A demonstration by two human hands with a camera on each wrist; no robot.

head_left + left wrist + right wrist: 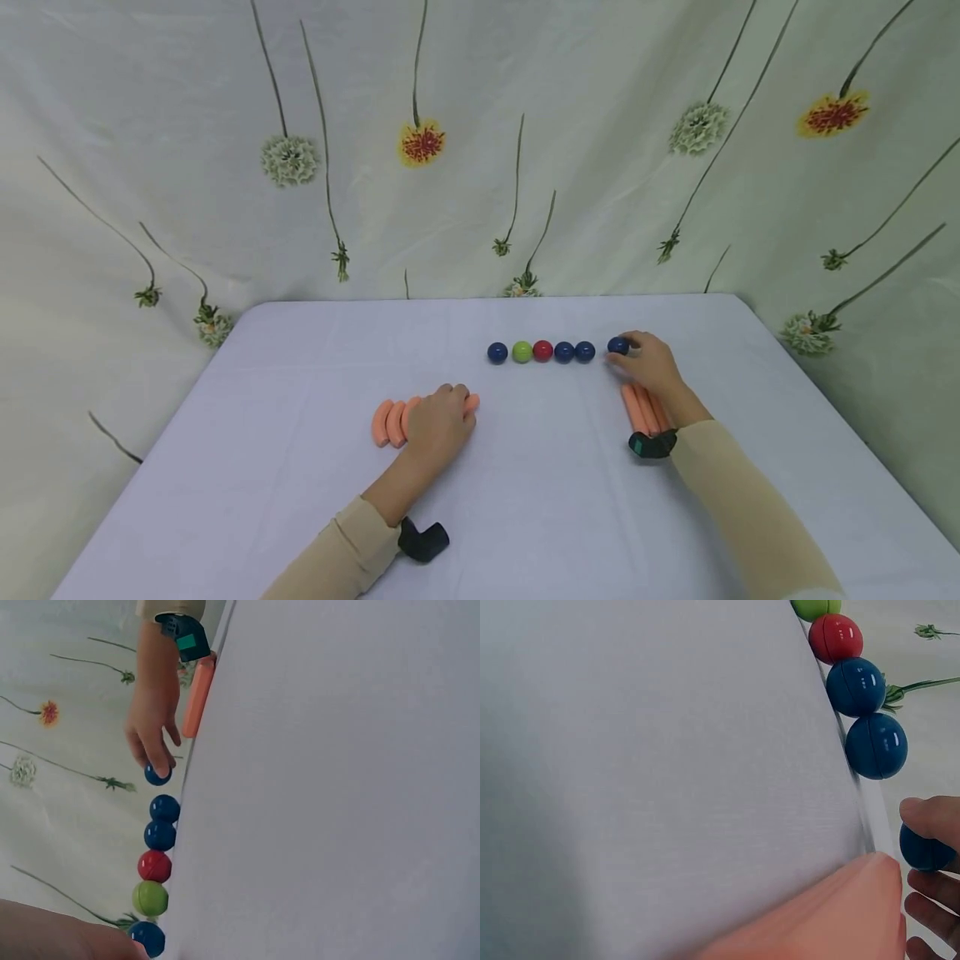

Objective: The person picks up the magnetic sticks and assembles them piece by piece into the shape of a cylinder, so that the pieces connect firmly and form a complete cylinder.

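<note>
My right hand [648, 364] pinches a glossy blue ball [618, 346] between thumb and fingers, at the right end of a row of balls. That row runs blue [497, 352], green [522, 352], red [543, 351], then two blue balls [574, 352]. My left hand [438, 427] is over a group of curved orange pieces [381, 422], its fingers bent round one orange piece [471, 403] at the group's right end. The palm hides part of the group. In the left wrist view only a bit of the left hand [60, 934] shows, and its grip is out of sight.
Straight orange sticks [641, 408] lie side by side under the right wrist, close to the black wrist camera [652, 444]. A white cloth covers the table [555, 500]. Behind it hangs a flower-printed curtain [465, 208].
</note>
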